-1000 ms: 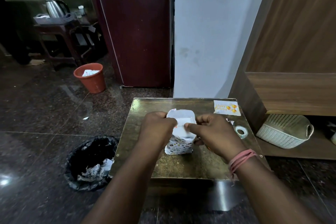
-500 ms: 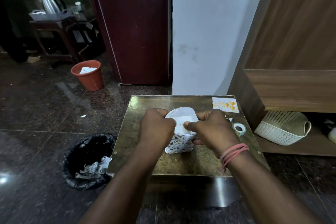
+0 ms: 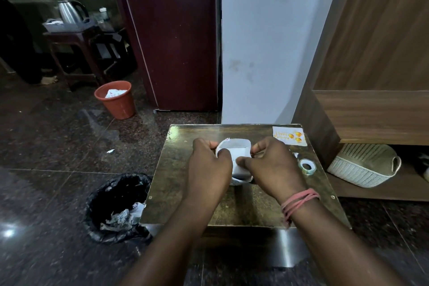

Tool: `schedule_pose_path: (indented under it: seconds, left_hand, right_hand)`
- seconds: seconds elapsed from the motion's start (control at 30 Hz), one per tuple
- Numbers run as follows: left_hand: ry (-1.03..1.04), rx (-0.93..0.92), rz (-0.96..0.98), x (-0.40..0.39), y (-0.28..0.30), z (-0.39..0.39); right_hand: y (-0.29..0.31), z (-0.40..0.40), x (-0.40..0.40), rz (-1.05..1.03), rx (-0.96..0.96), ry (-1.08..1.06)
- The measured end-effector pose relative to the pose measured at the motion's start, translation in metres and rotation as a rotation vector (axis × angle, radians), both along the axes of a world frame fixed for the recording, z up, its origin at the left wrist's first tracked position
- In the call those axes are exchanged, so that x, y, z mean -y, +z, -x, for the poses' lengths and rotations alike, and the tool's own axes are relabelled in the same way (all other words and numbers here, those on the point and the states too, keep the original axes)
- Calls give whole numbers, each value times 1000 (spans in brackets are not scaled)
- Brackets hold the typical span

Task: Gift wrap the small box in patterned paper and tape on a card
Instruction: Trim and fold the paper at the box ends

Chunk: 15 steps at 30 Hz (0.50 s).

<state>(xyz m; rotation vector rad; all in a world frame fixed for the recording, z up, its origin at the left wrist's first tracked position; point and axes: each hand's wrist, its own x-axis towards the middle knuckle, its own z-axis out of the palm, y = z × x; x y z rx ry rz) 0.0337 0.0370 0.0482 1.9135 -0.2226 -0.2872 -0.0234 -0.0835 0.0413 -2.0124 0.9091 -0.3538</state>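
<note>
We now have left hand and right hand pinching the paper lower over the box, the end fold closing, card beyond it untaped.

Overall light: dim indoor scene, muted and cool.
Brightest area: the pale wall in the middle catches the most light.
Glare: a small bright spot on the polished floor at the left edge; a soft sheen on the far edge of the table.
Shadows: deep under the table's near edge; the far left corner is almost black.
Sharpness: centre fairly clear; the lower corners smear.
Distortion: wide-angle bending; the door and the wooden panel lean outward.
</note>
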Motion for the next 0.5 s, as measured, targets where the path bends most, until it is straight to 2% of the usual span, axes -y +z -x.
schedule_pose_path:
  seconds: [0.17, 0.33, 0.5]
  left_hand:
    - [-60, -68, 64, -2, 9, -2]
    - [-100, -135, 131, -4, -2, -11]
    - [-138, -111, 81, -6, -15, -17]
  right_hand:
    - [0, 1, 0, 72, 109, -16]
    - [2, 5, 3, 102, 56, 109]
    - [4, 6, 25, -41, -28, 290]
